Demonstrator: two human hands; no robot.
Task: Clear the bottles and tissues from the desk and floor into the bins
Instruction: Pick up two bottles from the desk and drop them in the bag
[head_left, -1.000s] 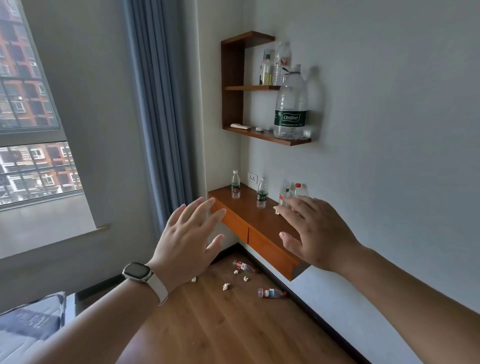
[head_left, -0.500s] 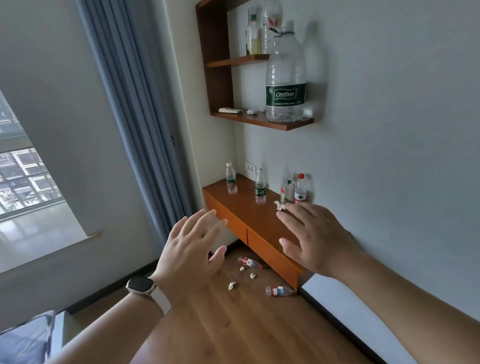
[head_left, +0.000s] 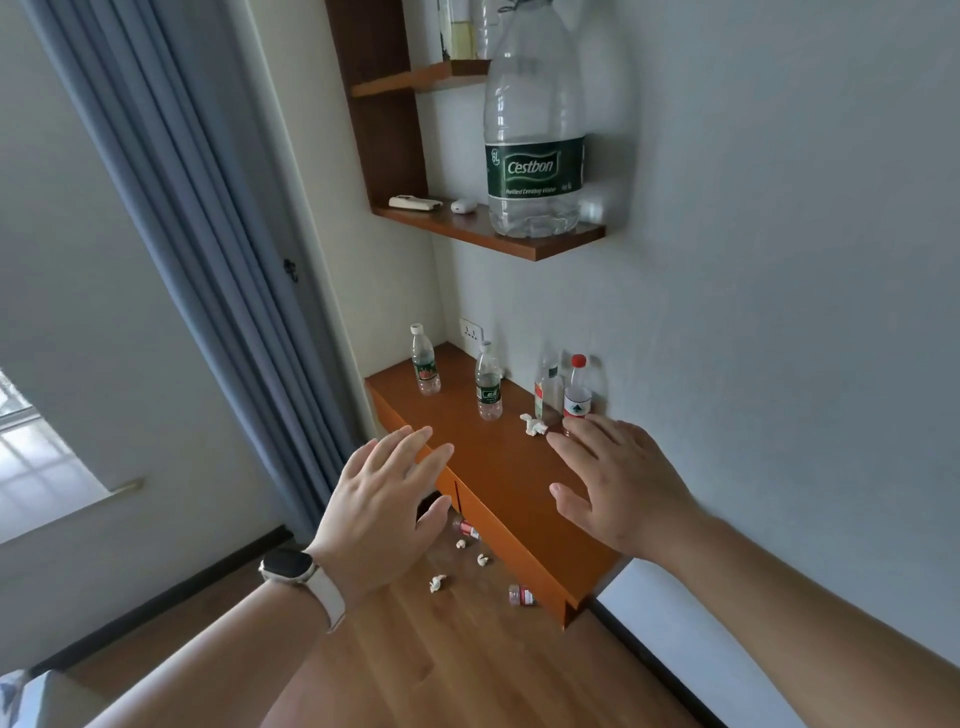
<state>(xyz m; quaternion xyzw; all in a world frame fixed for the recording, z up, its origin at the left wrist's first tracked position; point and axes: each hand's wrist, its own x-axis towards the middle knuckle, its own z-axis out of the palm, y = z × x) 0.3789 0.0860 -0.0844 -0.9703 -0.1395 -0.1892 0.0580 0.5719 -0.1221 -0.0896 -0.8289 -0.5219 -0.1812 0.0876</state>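
Note:
Several small plastic bottles stand on the orange wall-mounted desk (head_left: 498, 467): one with a white cap (head_left: 425, 361), one with a green label (head_left: 489, 382), a clear one (head_left: 548, 387) and a red-capped one (head_left: 577, 388). A crumpled tissue (head_left: 534, 424) lies on the desk just left of my right fingertips. On the wooden floor under the desk lie two bottles (head_left: 466, 529) (head_left: 521, 595) and crumpled tissues (head_left: 438, 583) (head_left: 482, 559). My left hand (head_left: 382, 512) and my right hand (head_left: 621, 480) are raised with fingers spread, holding nothing. No bin is in view.
A wooden wall shelf (head_left: 488, 231) above the desk carries a large Cestbon water bottle (head_left: 535, 140), a remote and a small white object. A grey-blue curtain (head_left: 208, 249) hangs left. A window is at far left, a bed corner at bottom left.
The view has moved closer to the desk and tilted down and right; shelf and desk look larger. Both hands stay raised and spread, holding nothing.

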